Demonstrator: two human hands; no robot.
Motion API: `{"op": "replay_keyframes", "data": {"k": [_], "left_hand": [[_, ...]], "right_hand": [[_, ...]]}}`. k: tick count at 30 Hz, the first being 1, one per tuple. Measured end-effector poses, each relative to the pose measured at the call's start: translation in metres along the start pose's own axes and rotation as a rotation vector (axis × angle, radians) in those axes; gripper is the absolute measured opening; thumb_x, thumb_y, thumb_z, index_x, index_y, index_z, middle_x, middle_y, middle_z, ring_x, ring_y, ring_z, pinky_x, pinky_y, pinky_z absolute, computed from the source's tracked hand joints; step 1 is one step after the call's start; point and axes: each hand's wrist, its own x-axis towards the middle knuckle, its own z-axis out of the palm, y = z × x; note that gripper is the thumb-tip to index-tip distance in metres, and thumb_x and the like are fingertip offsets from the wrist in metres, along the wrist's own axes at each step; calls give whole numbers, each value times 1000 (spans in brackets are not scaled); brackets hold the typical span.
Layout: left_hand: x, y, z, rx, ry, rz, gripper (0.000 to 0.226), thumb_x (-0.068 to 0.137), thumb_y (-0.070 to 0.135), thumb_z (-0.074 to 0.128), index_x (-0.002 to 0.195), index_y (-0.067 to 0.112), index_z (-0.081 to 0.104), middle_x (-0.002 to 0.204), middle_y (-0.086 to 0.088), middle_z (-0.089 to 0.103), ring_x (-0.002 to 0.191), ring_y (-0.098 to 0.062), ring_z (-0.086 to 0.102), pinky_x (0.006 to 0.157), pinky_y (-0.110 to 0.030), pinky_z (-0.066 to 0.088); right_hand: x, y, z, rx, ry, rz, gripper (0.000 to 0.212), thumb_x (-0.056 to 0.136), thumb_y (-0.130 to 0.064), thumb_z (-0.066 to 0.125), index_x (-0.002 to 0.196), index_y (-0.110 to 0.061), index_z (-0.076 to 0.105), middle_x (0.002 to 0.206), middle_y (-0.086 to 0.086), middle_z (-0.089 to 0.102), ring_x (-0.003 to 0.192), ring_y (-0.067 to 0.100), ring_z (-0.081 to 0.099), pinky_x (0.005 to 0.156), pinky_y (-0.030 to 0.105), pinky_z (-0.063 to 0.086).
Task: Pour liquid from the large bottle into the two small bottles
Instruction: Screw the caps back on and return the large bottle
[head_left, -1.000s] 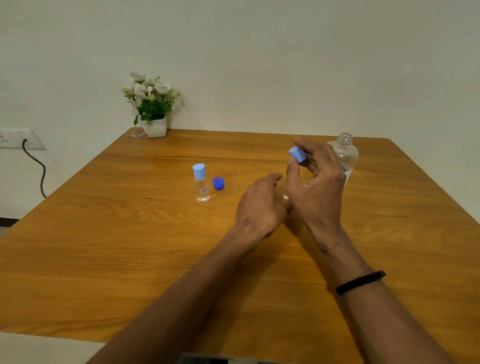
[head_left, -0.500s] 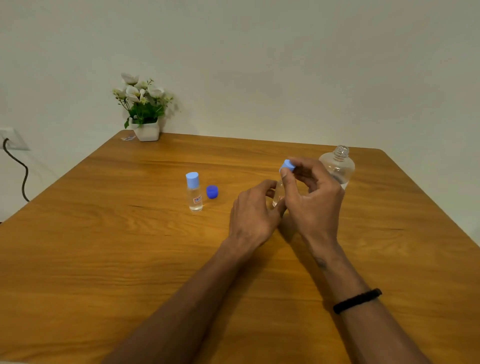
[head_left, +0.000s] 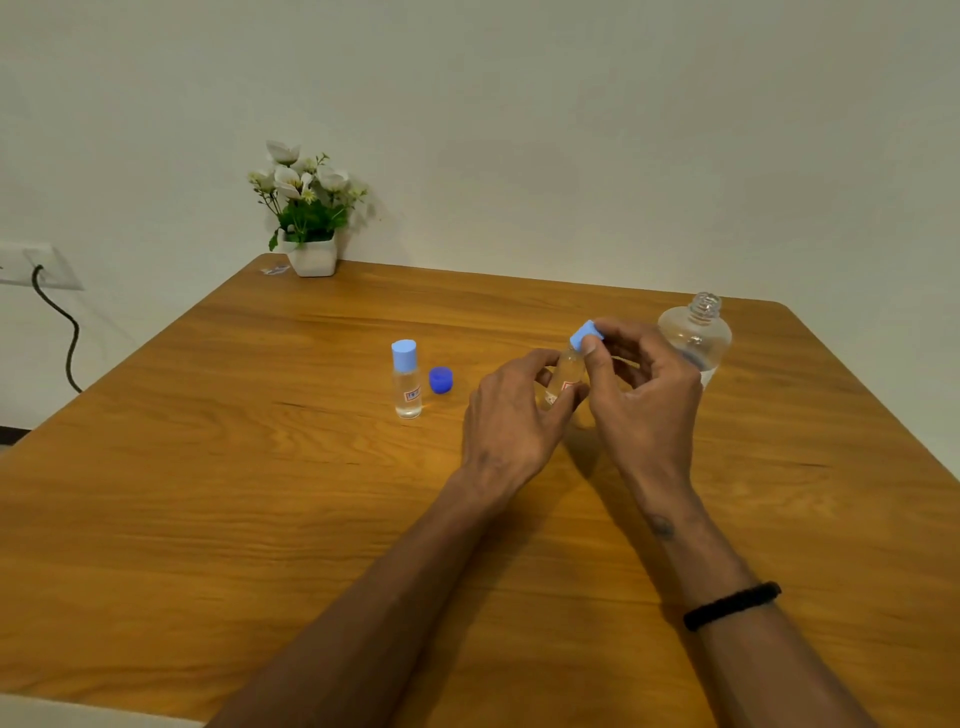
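- Gripping tilted small bottle mid-table w/ left hand, fingers curled round its body.
- Right hand pinches light-blue cap at bottle's top.
- Large bottle uncapped, just behind right hand.
- 2nd small bottle capped, upright, dark-blue cap beside it.

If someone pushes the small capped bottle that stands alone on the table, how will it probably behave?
The small capped bottle is tall and narrow on a small base, so a push near its light blue cap would probably tip it rather than slide it. It looks like clear plastic holding little or no liquid, so likely light. If it falls, its round body may roll on the smooth table.
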Motion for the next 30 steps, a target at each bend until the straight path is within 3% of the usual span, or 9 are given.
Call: {"op": "replay_keyframes", "data": {"k": [7, 11, 15, 20, 25, 30], "left_hand": [[0, -4, 2, -1, 9, 16, 40, 96, 52, 62, 128, 29, 68, 108, 9, 73, 59, -5, 62, 71, -40, 60], [0, -4, 4, 1, 6, 26, 44, 95, 55, 60, 129, 29, 67, 109, 9, 73, 59, -6, 63, 70, -41, 60], [0, 1, 4, -3, 10, 16, 55, 92, 64, 47, 126, 26, 68, 110, 7, 75, 62, -8, 65, 70, -42, 60], [4, -1, 2, -33, 51, -3, 44, 98, 59, 56, 124, 27, 69, 108, 9, 75, 72, -12, 69, 69, -41, 60], [4, 1, -1, -54, 71, -4, 63, 90, 70, 44, 129, 26, 68, 105, 11, 74, 65, -7, 64, 67, -39, 60], [4, 1, -1, -59, 77, 8, 56, 89, 66, 45, 123, 28, 70, 99, 11, 73, 61, -6, 61, 66, -38, 58]], "right_hand": [[-1, 0, 2, -50, -1, 4, 34, 97, -23, 77, 131, -21, 71, 112, -18, 71, 102, -3, 70, 85, 17, 59], [0, -1, 1, -26, 23, 17, 42, 92, -25, 84, 131, -16, 71, 109, -16, 72, 98, 3, 72, 81, 16, 59], [-1, -4, 1, -5, 20, 26, 41, 90, -27, 85, 128, -17, 72, 108, -10, 73, 100, 8, 72, 83, 22, 61], [-4, -8, 3, 16, -23, 17, 36, 94, -28, 81, 127, -19, 72, 120, -10, 73, 116, 6, 70, 95, 32, 62], [-6, -9, 4, 35, 15, 19, 28, 96, -25, 79, 122, -17, 72, 115, -8, 74, 110, 12, 71, 92, 42, 63], [-5, -12, 5, 69, -27, 65, 53, 101, -24, 73, 150, -19, 55, 133, -6, 71, 126, -1, 64, 100, 25, 58]]}}
